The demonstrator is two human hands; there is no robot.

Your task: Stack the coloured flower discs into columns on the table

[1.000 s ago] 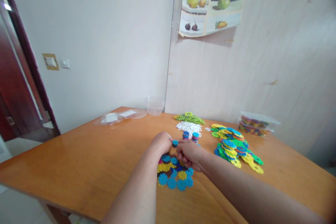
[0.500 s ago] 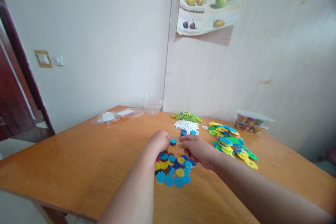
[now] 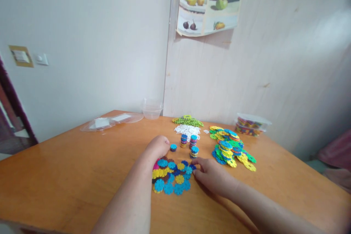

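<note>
1. Right hand (image 3: 213, 176): thumb and forefinger stand apart around a dark-blue disc (image 3: 193, 167) at the loose pile's (image 3: 172, 176) two-o'clock edge; I can't tell whether they touch it.
2. Left hand (image 3: 157, 148): just beside a short stack (image 3: 173, 147) at its three o'clock; its fingertips are hidden, so their state is unclear.
3. Three taller stacks (image 3: 194, 152) stand at the pile's one o'clock.
4. White pieces (image 3: 188, 130) lie beyond, between twelve and one.

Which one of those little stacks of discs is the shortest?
The leftmost stack, light blue on top, just beside the left hand. It's low, while the three stacks to its right stand clearly taller.
</note>
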